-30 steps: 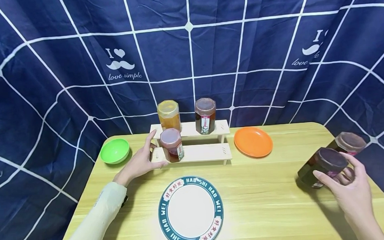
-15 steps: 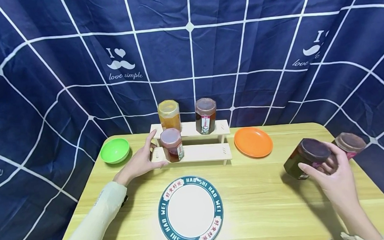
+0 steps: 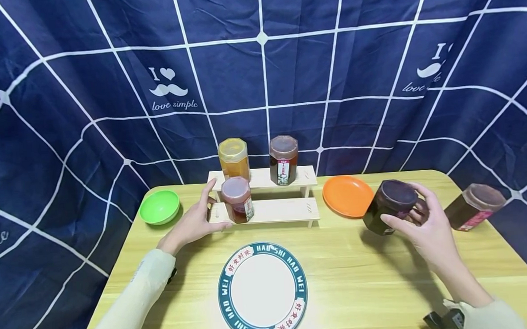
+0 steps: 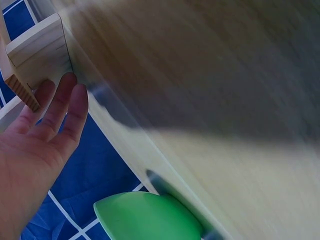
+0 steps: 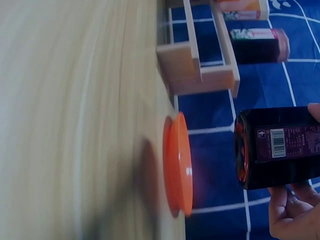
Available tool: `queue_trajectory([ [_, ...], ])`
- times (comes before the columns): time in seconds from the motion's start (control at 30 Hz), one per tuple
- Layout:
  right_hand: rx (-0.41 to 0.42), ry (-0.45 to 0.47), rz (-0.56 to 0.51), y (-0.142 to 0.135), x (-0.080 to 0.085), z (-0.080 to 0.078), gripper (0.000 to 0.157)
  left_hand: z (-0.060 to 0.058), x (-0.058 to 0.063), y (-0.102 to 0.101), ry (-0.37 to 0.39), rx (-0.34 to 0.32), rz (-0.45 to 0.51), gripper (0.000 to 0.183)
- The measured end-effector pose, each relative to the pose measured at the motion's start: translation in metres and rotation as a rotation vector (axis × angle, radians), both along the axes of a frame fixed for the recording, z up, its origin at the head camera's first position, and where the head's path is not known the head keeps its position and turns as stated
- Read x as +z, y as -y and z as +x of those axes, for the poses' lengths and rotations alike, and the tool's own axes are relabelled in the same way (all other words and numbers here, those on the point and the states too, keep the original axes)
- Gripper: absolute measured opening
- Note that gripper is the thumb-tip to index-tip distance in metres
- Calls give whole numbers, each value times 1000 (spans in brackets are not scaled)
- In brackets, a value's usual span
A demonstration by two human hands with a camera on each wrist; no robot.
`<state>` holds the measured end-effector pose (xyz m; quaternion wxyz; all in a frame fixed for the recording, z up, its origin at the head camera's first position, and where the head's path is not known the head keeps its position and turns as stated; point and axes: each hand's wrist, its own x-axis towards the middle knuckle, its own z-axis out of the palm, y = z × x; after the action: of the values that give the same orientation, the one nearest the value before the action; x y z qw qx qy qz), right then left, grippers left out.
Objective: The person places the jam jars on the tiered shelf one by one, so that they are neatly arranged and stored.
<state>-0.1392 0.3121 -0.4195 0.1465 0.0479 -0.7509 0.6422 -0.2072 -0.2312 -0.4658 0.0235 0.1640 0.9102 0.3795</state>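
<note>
"Head view: what are the right hand's fingers doing?"
"Pinching a dark jar, raised off the tabletop."
"And the left hand's?"
"Spread at the wooden rack's left end, a reddish jar just right of them."
"Farther?"
"An orange plate, left beyond the right fingertips."

the right hand has carried the held jar leftward, near the orange plate; the right jar, partly hidden before, now shows almost whole.
</note>
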Motion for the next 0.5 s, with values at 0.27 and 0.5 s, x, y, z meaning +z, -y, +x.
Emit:
queue_trajectory([
  [0.27, 67, 9, 67, 31, -1, -12, 87, 1, 1, 0, -14, -12, 3, 129],
  [0.5, 102, 11, 124, 63, -6, -21, 86, 1, 1, -1, -19, -9, 3, 129],
])
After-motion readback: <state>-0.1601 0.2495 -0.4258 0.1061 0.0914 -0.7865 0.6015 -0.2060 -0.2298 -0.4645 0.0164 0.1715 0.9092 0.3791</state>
